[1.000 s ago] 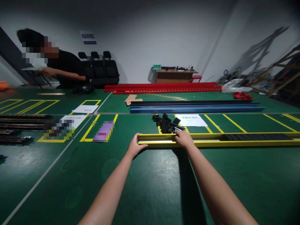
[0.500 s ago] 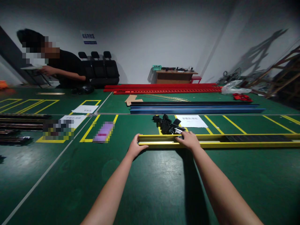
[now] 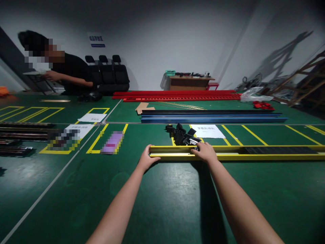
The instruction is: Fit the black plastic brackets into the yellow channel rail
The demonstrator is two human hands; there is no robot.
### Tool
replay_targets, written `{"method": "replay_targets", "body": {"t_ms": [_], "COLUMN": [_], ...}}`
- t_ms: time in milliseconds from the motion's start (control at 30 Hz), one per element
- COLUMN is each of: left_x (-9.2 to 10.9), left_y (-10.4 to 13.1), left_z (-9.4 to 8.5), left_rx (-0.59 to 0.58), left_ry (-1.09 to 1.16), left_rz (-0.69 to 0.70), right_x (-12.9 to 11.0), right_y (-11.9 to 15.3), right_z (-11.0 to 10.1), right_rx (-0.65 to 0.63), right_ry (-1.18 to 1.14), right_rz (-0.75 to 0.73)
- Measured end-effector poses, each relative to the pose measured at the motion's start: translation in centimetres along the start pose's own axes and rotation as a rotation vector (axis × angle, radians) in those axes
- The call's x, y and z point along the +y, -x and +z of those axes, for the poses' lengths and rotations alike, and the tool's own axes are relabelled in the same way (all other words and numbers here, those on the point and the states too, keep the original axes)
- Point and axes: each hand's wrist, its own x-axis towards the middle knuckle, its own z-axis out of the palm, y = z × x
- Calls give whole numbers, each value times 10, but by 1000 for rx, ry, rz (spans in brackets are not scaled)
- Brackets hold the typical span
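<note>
A long yellow channel rail (image 3: pixel 175 158) lies crosswise on the green table in front of me. My left hand (image 3: pixel 146 158) is wrapped around its left end, thumb along the near edge. Farther right, my right hand (image 3: pixel 206 151) reaches over the rail with bent fingers inside the channel. A small dark part shows at those fingertips, mostly hidden, so I cannot make out what it is. Black inserts (image 3: pixel 279 150) sit in the channel toward the right. Just behind the rail lies a pile of black plastic pieces (image 3: pixel 179 135).
Blue rails (image 3: pixel 213 120) and red rails (image 3: pixel 177 96) lie farther back on the green table (image 3: pixel 162 203). A printed sheet (image 3: pixel 207 131) is beside the black pile. Dark rails (image 3: pixel 22 135) and a purple item (image 3: pixel 112 142) are at left. A person (image 3: pixel 73 69) stands at far left.
</note>
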Motion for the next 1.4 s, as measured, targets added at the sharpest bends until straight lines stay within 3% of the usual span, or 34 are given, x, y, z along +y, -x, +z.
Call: {"method": "replay_targets", "body": {"t_ms": [1267, 1400], "left_x": [0, -1], "left_y": [0, 0], "left_z": [-1, 0], "left_rx": [-19, -21], "left_ry": [22, 21], "left_rz": [8, 14], "right_x": [3, -1], "right_y": [-3, 3], "right_z": [5, 3], "right_rx": [-4, 51], "right_ry": [67, 37], "right_rz": [-27, 20]}}
